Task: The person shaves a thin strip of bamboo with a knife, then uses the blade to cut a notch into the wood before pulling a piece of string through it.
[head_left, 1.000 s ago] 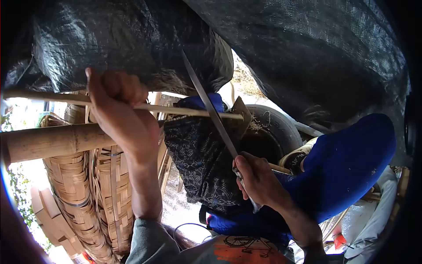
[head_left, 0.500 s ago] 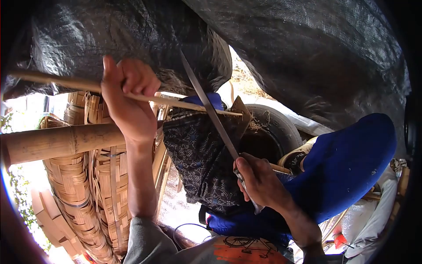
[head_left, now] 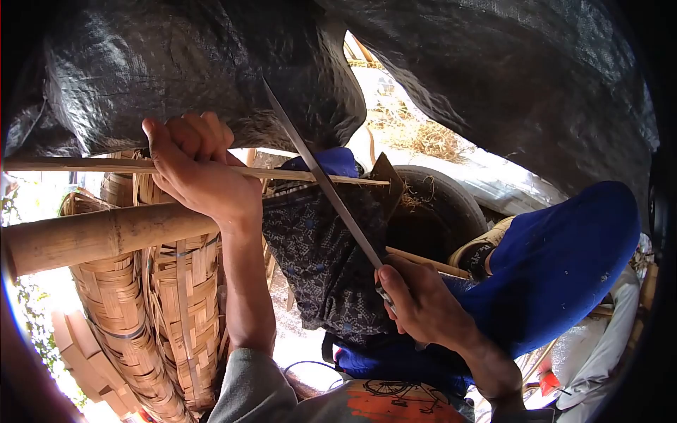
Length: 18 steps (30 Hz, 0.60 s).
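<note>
My left hand [head_left: 204,169] is closed round a long, thin bamboo strip [head_left: 84,165], its thumb raised. The strip runs nearly level, and its right end meets a pointed, dark wooden block [head_left: 384,182]. My right hand [head_left: 427,303] grips the handle of a long knife [head_left: 347,217], most of the handle hidden by the fingers. The blade slants up to the left and crosses over the strip between my left hand and the block. Below the strip, a dark patterned cloth [head_left: 324,275] lies draped over my lap.
A thick bamboo pole [head_left: 106,236] passes under my left wrist. Woven bamboo baskets [head_left: 113,303] stand at the left. Behind the block lies a tyre [head_left: 458,204] with shavings on it. Dark plastic sheeting [head_left: 508,92] hangs overhead. My bent knee in blue trousers [head_left: 564,261] is at the right.
The strip's left end has come down, so it lies more level. My left wrist has dropped and shifted slightly right. The knife's tip has swung a little left.
</note>
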Tool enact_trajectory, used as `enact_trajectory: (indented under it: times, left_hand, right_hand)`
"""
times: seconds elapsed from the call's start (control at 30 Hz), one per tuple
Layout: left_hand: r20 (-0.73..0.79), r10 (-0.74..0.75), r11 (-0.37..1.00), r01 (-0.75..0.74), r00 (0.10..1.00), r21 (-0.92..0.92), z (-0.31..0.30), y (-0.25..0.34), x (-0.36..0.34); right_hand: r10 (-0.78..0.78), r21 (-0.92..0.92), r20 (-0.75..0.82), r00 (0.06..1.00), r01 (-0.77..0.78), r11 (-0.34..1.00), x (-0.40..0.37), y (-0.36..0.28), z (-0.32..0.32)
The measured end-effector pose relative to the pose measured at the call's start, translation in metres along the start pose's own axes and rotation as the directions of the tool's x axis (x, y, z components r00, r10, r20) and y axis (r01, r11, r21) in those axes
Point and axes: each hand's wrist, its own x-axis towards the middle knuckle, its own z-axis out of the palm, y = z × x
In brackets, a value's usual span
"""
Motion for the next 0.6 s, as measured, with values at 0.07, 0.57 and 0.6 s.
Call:
enact_trajectory:
  times: [0.07, 0.57, 0.6]
  left_hand:
    - [-0.038, -0.011, 1.0, 0.011, 0.999, 0.004, 0.002, 0.001, 0.0]
    - [0.031, -0.024, 0.999, 0.026, 0.999, -0.039, 0.008, 0.002, -0.002]
    - [0.042, -0.025, 0.999, 0.027, 0.999, -0.043, 0.009, 0.001, 0.0]
  right_hand:
    - [-0.15, -0.1, -0.037, 0.988, 0.145, 0.984, -0.001, -0.009, -0.001]
    - [-0.08, -0.174, -0.113, 0.99, 0.059, 0.983, -0.012, -0.054, -0.009]
    - [-0.084, -0.149, -0.132, 0.988, 0.064, 0.987, -0.012, -0.047, -0.005]
